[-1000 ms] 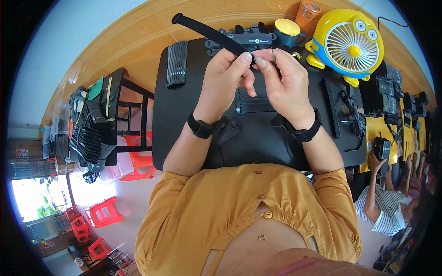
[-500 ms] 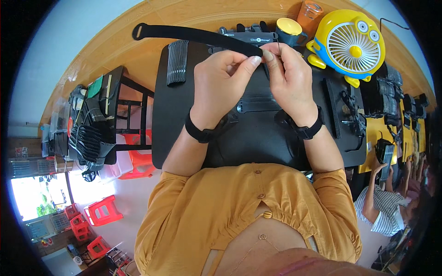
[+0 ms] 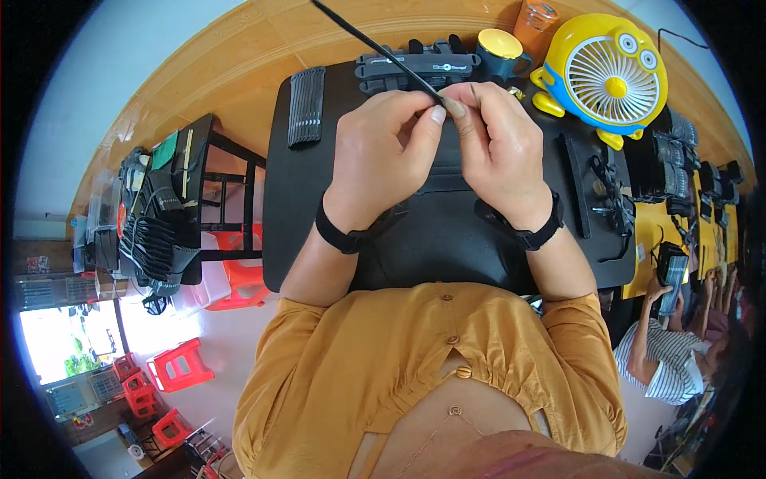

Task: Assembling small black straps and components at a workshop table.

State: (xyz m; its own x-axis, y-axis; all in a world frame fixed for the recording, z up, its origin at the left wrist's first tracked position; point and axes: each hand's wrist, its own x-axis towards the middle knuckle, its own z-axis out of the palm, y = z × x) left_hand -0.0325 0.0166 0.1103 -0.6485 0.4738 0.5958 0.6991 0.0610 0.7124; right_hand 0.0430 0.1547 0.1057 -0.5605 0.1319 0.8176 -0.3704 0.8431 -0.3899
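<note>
A black strap [image 3: 373, 48] is pinched between my two hands above the far part of the black table [image 3: 319, 207]. Seen nearly edge-on, it rises to the upper left as a thin line. My left hand [image 3: 383, 152] is closed, thumb and forefinger on the strap near its lower end. Against it, my right hand [image 3: 503, 144] is closed with its thumb and fingertips meeting the same end. The exact grip between the fingertips is hidden. Behind my hands lie bundled dark straps [image 3: 419, 65] with white print. Another flat black strap [image 3: 439, 183] lies beneath my hands.
A neat stack of dark straps [image 3: 306, 108] lies at the table's far left. At the far right stand a yellow fan [image 3: 614, 88], a mug [image 3: 501, 53] and an orange cup [image 3: 536, 25]. A person [image 3: 662, 363] works at the right. Red stools [image 3: 180, 366] stand at left.
The strap has turned from showing its broad face, reaching left, to nearly edge-on, pointing up and left. Both hands stay close together with their fingertips still on its end.
</note>
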